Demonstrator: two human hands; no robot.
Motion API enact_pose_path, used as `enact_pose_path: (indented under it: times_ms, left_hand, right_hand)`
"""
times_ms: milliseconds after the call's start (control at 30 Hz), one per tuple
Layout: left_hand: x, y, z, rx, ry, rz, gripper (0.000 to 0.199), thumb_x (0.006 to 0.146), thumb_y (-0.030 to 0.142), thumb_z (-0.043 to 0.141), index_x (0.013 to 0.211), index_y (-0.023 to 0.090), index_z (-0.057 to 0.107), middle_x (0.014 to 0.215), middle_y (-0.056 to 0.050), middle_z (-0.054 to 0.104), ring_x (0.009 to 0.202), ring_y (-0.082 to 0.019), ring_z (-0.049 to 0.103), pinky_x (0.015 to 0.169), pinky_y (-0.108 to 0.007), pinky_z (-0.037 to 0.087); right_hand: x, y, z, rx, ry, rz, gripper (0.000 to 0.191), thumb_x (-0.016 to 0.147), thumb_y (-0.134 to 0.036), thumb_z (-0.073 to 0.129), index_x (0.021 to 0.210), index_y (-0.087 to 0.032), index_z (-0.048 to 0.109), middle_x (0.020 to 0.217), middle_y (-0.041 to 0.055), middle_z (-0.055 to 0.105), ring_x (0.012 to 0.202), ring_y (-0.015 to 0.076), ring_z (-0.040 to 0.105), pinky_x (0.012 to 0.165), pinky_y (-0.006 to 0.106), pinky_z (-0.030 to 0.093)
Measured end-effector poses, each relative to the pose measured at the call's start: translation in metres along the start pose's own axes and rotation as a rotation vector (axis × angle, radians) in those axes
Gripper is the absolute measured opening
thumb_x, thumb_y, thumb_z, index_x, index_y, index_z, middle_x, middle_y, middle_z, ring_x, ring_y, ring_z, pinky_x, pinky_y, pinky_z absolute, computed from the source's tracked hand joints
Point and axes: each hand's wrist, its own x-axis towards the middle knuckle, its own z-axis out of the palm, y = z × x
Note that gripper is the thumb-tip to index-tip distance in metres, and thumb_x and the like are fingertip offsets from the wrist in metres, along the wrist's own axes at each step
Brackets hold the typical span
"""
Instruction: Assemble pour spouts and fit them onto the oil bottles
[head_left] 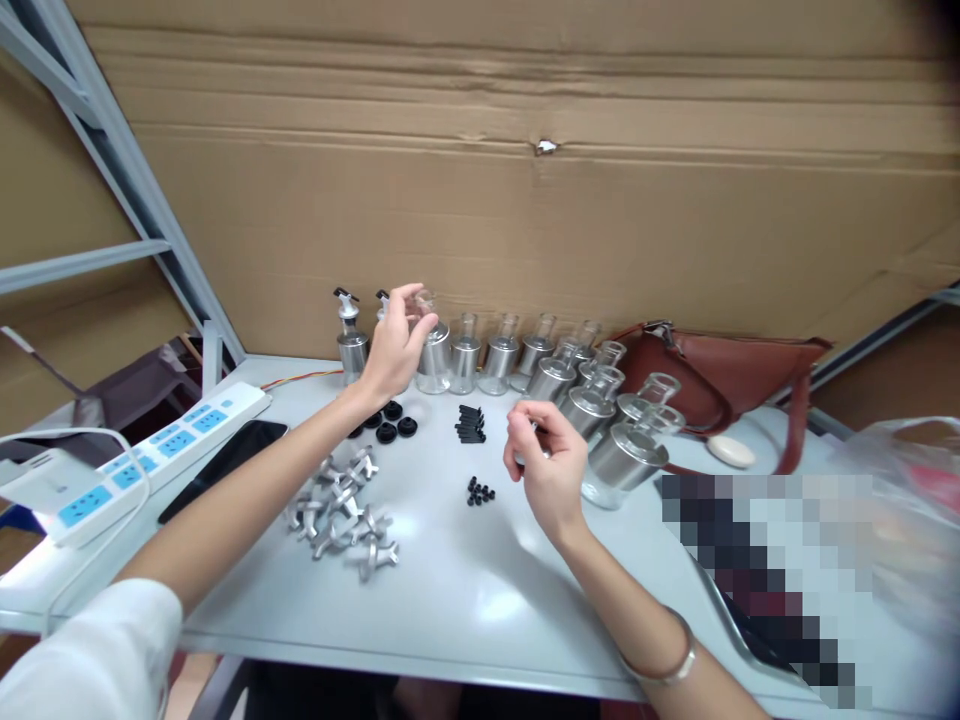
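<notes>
- One glass bottle [433, 360] with a metal sleeve stands upright on the table [442, 600], its neck at the thumb and fingertips of the left hand [401, 340].
- The left hand is open, thumb and fingers parted and curved; whether they touch the neck, I cannot tell.
- The right hand [546, 462] is closed, fingers curled round a small silvery piece [541, 440] that they mostly hide.
- Right of that bottle, more sleeved bottles [501, 358] run along the cardboard [525, 230] and round towards the right hand, nearest a large one [626, 455].
- Left of it stands a bottle with a pourer [352, 345]; another pourer top shows behind the left hand.
- Between the hands lie black tubes [471, 425], with black beads [481, 491] nearer the person.
- Black stoppers [386, 432] and silvery pieces [341, 505] lie beside the left forearm.
</notes>
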Motion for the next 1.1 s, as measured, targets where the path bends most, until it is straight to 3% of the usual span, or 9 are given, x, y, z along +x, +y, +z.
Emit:
enact_pose_path:
  times_ms: [100,200,300,367,433,533,767,967,1100]
  left_hand:
    - [-0.026,0.024,-0.014,-0.220,0.020,0.099,0.031,0.094,0.024,0.045,0.123,0.023,0.036,0.104,-0.006,0.056,0.099,-0.019,0.064,0.093,-0.037,0.050]
    - [-0.060,0.046,-0.025,-0.346,-0.125,0.110,0.031,0.095,0.028,0.047,0.124,0.024,0.037,0.095,-0.003,0.055,0.094,-0.019,0.065,0.088,-0.036,0.052]
    - [-0.094,0.060,-0.032,-0.356,-0.280,0.046,0.033,0.096,0.027,0.048,0.127,0.026,0.037,0.105,-0.006,0.055,0.096,-0.019,0.064,0.082,-0.035,0.053]
    - [-0.110,0.063,-0.033,-0.360,-0.358,0.054,0.035,0.096,0.027,0.049,0.129,0.028,0.036,0.107,-0.006,0.054,0.097,-0.020,0.062,0.079,-0.034,0.053]
    - [-0.121,0.062,-0.031,-0.389,-0.414,0.077,0.036,0.096,0.025,0.049,0.129,0.029,0.035,0.109,-0.007,0.053,0.098,-0.020,0.061,0.078,-0.033,0.053]
    - [-0.129,0.056,-0.026,-0.449,-0.461,0.108,0.035,0.097,0.023,0.049,0.128,0.029,0.035,0.107,-0.006,0.053,0.097,-0.019,0.061,0.079,-0.033,0.053]
    - [-0.128,0.047,-0.020,-0.541,-0.377,0.117,0.047,0.095,0.024,0.054,0.133,0.036,0.028,0.113,-0.004,0.057,0.100,-0.016,0.061,0.086,-0.030,0.052]
    - [-0.119,0.047,-0.021,-0.636,-0.356,0.105,0.052,0.095,0.025,0.055,0.137,0.037,0.026,0.137,-0.010,0.049,0.120,-0.021,0.056,0.097,-0.036,0.050]
    - [-0.120,0.046,-0.025,-0.686,-0.384,0.035,0.057,0.095,0.020,0.056,0.139,0.038,0.024,0.139,-0.009,0.049,0.115,-0.020,0.059,0.093,-0.034,0.052]
  right_hand:
    - [0.003,-0.007,0.001,0.040,0.032,-0.054,0.019,0.086,-0.038,0.056,0.079,-0.021,0.053,0.054,-0.0092,0.040,0.034,0.0052,0.039,0.038,0.022,0.026]
    - [0.006,-0.016,0.005,0.116,0.009,-0.171,0.014,0.087,-0.035,0.055,0.096,-0.026,0.051,0.067,-0.0063,0.044,0.045,0.0083,0.049,0.043,0.023,0.036]
    - [0.006,-0.025,0.010,0.081,-0.025,-0.301,0.024,0.088,-0.033,0.056,0.111,-0.032,0.049,0.087,-0.0002,0.052,0.062,0.0130,0.061,0.057,0.029,0.048]
    - [0.005,-0.029,0.013,0.008,-0.020,-0.399,0.015,0.094,-0.038,0.050,0.105,-0.031,0.054,0.087,0.0017,0.058,0.068,0.0157,0.063,0.066,0.035,0.051]
    - [0.003,-0.032,0.014,-0.058,-0.027,-0.509,0.022,0.096,-0.045,0.045,0.095,-0.029,0.060,0.079,0.0019,0.065,0.072,0.0189,0.064,0.077,0.042,0.051]
    - [0.002,-0.035,0.016,-0.108,-0.074,-0.592,0.028,0.095,-0.049,0.046,0.093,-0.028,0.064,0.077,0.0031,0.071,0.084,0.0230,0.065,0.083,0.045,0.050]
    - [0.005,-0.031,0.031,-0.058,-0.146,-0.483,0.031,0.091,-0.054,0.050,0.095,-0.028,0.065,0.090,0.0057,0.067,0.095,0.0234,0.063,0.061,0.033,0.053]
    - [0.006,-0.026,0.040,-0.076,-0.285,-0.502,0.035,0.101,-0.042,0.034,0.112,-0.027,0.063,0.112,0.0068,0.063,0.112,0.0224,0.056,0.093,0.042,0.048]
    - [0.006,-0.021,0.037,-0.134,-0.360,-0.574,0.031,0.099,-0.027,0.036,0.115,-0.024,0.062,0.111,0.0090,0.062,0.111,0.0238,0.057,0.091,0.044,0.049]
